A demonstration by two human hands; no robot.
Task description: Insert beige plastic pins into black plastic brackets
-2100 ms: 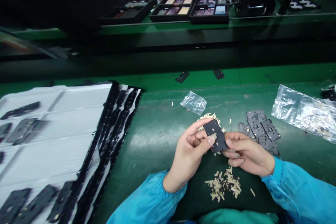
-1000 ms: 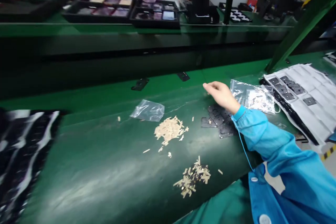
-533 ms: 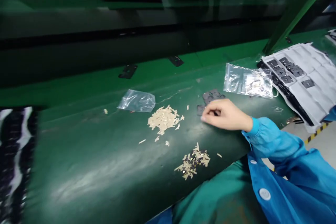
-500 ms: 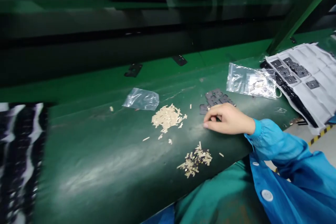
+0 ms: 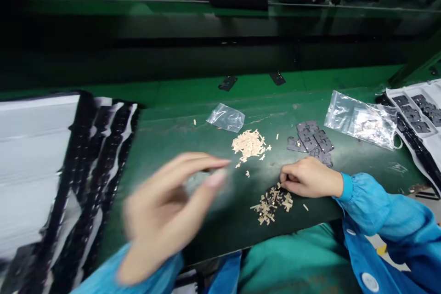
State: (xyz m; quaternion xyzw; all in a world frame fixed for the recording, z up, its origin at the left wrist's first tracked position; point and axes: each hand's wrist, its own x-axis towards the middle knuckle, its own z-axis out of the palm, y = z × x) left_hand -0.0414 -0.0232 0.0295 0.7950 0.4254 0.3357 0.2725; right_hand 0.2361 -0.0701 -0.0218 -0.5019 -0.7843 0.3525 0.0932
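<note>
My left hand (image 5: 172, 206), smeared by motion, hangs over the left part of the green bench. Its thumb and forefinger are apart at the tips, and I see nothing between them. My right hand (image 5: 310, 177) rests with fingers closed in a pinch at the edge of a pile of small tan and dark strips (image 5: 270, 206). Whatever its fingertips hold is hidden. Behind it lie several dark grey thin plates (image 5: 310, 138) with cut-outs, overlapping one another. A second pile of small pale tan pieces (image 5: 250, 144) lies farther back, beyond the left fingertips.
An empty-looking clear bag (image 5: 225, 117) lies behind the pale pile. A larger zip bag (image 5: 361, 119) is at right, beside a white tray (image 5: 427, 115) of dark plates. Stacked black-and-white trays (image 5: 34, 147) fill the left. Two dark plates (image 5: 227, 83) lie at the back.
My left hand has come into view from the lower left. My right hand has moved from beside the grey plates to the near pile. The view has turned left.
</note>
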